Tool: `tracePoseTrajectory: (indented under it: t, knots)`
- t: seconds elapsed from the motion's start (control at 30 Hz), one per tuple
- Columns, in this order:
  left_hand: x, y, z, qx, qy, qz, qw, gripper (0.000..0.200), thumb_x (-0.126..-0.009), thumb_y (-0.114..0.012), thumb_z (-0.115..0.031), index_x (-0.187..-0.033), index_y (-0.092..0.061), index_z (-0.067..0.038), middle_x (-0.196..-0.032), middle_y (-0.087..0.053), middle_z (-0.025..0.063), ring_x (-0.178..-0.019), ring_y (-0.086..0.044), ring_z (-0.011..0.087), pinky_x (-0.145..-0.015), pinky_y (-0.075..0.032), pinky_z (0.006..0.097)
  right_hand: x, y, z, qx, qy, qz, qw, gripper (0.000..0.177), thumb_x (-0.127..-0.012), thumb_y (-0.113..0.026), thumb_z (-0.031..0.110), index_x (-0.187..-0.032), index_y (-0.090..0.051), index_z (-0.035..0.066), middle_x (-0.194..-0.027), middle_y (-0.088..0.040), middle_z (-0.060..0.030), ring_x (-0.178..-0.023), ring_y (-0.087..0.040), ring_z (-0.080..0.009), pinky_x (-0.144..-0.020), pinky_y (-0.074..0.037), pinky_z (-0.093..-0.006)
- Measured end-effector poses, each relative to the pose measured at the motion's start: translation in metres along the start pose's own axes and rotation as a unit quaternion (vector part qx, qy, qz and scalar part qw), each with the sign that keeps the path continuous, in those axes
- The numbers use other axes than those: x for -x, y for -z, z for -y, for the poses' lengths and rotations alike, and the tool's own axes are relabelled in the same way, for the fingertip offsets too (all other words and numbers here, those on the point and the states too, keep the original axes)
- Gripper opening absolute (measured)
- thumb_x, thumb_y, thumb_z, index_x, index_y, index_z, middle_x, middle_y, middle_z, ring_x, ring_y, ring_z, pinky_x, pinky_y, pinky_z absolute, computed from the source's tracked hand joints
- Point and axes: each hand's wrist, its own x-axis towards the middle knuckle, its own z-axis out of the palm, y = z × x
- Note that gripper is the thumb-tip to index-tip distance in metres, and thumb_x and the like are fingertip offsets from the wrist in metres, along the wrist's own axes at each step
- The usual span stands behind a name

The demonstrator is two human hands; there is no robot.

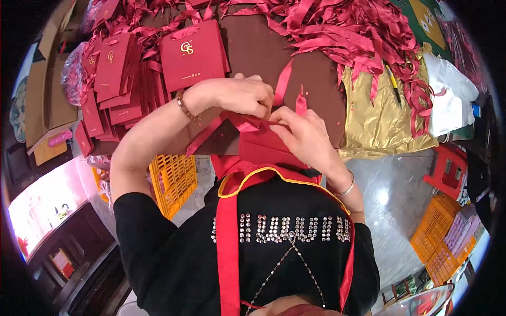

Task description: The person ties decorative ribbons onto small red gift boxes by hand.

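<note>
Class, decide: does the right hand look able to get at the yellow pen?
Probably yes: the pen lies exposed near the right hand, though that hand now pinches a ribbon on the bag that the left hand grips.

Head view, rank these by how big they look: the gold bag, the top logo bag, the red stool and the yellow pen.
1. gold bag
2. logo bag
3. stool
4. pen
The stool stands lower down on the floor, farther from the camera, so it may only look smaller than the logo bag.
</note>
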Motion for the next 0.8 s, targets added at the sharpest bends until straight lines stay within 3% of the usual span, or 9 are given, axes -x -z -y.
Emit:
tracePoseTrajectory:
  t: [0.1,0.23,0.3,0.33,0.4,0.53,0.67,0.7,0.8]
  knots:
    - [-0.005,0.003,0.0,0.042,-0.038,0.078,0.995,0.025,-0.078,-0.057,-0.024,-0.088,-0.065,-0.003,-0.109,-0.056,0.0095,-0.106,-0.046,0.0252,-0.087,-0.034,0.0376,0.001,0.006,0.004,0.001,-0.009,0.031,0.999,0.012,-0.085,-0.06,0.018,-0.093,-0.059,0.009,-0.077,-0.066,-0.008,-0.07,-0.062,-0.0275,-0.072,-0.041,-0.0343]
    - [-0.018,-0.012,0.012,0.163,-0.102,0.083,0.978,0.022,-0.077,-0.059,-0.021,-0.083,-0.062,0.0,-0.106,-0.054,0.0132,-0.102,-0.049,0.0262,-0.087,-0.036,0.0347,0.002,0.01,-0.003,-0.018,0.014,0.033,0.999,0.014,-0.084,-0.06,0.018,-0.095,-0.062,0.01,-0.079,-0.066,-0.0086,-0.07,-0.061,-0.0266,-0.073,-0.041,-0.0342]
    - [-0.018,-0.02,0.014,0.244,-0.056,-0.021,0.968,0.021,-0.081,-0.058,-0.019,-0.079,-0.059,0.001,-0.104,-0.052,0.0126,-0.099,-0.05,0.0238,-0.087,-0.038,0.0312,0.0,0.013,-0.006,-0.07,-0.029,0.063,0.995,0.018,-0.083,-0.061,0.018,-0.099,-0.064,0.01,-0.081,-0.066,-0.0095,-0.069,-0.06,-0.0263,-0.073,-0.041,-0.0339]
    - [-0.021,-0.021,0.016,0.245,-0.056,-0.021,0.968,0.021,-0.081,-0.058,-0.019,-0.079,-0.059,0.001,-0.104,-0.052,0.0126,-0.099,-0.05,0.0238,-0.087,-0.038,0.0312,0.0,0.012,-0.007,-0.07,-0.029,0.063,0.995,0.018,-0.083,-0.061,0.018,-0.099,-0.064,0.01,-0.081,-0.066,-0.0095,-0.069,-0.06,-0.0263,-0.073,-0.041,-0.0339]
    - [-0.029,-0.019,0.019,0.354,-0.092,-0.166,0.916,0.022,-0.087,-0.056,-0.019,-0.08,-0.059,0.001,-0.105,-0.051,0.0091,-0.1,-0.049,0.02,-0.089,-0.038,0.0295,0.0,0.008,-0.008,-0.059,0.044,0.071,0.995,0.019,-0.083,-0.062,0.017,-0.1,-0.064,0.01,-0.082,-0.066,-0.0096,-0.068,-0.058,-0.0266,-0.074,-0.041,-0.0327]
    - [-0.029,-0.011,0.022,0.299,-0.052,-0.299,0.905,0.021,-0.089,-0.055,-0.018,-0.084,-0.061,0.001,-0.101,-0.054,0.0065,-0.098,-0.05,0.0155,-0.088,-0.038,0.028,-0.004,0.009,-0.015,-0.122,-0.008,0.052,0.991,0.02,-0.083,-0.062,0.014,-0.101,-0.063,0.007,-0.082,-0.066,-0.0114,-0.067,-0.06,-0.0248,-0.066,-0.045,-0.0333]
    - [-0.026,-0.022,0.032,0.277,-0.029,-0.376,0.883,0.02,-0.091,-0.054,-0.019,-0.096,-0.06,-0.001,-0.098,-0.055,0.0043,-0.095,-0.051,0.0129,-0.087,-0.039,0.0265,-0.005,0.009,-0.018,-0.14,-0.065,0.042,0.987,0.021,-0.084,-0.061,0.011,-0.103,-0.06,0.001,-0.084,-0.066,-0.0146,-0.074,-0.065,-0.0213,-0.069,-0.049,-0.0321]
    - [-0.022,-0.028,0.021,0.399,-0.008,-0.377,0.835,0.026,-0.093,-0.053,-0.022,-0.11,-0.054,-0.003,-0.1,-0.054,0.0033,-0.096,-0.05,0.0128,-0.087,-0.039,0.0266,-0.005,0.006,-0.022,-0.131,-0.066,0.031,0.989,0.023,-0.085,-0.061,0.012,-0.104,-0.059,0.0,-0.087,-0.066,-0.0154,-0.077,-0.065,-0.022,-0.069,-0.05,-0.0315]
    - [-0.006,-0.053,0.008,0.472,0.019,-0.386,0.792,0.033,-0.094,-0.052,-0.024,-0.119,-0.047,-0.004,-0.103,-0.053,0.003,-0.098,-0.049,0.0117,-0.088,-0.039,0.0269,-0.004,0.005,-0.031,-0.111,-0.055,-0.016,0.992,0.025,-0.083,-0.062,0.014,-0.105,-0.06,0.001,-0.093,-0.066,-0.0149,-0.084,-0.064,-0.0249,-0.076,-0.049,-0.0328]
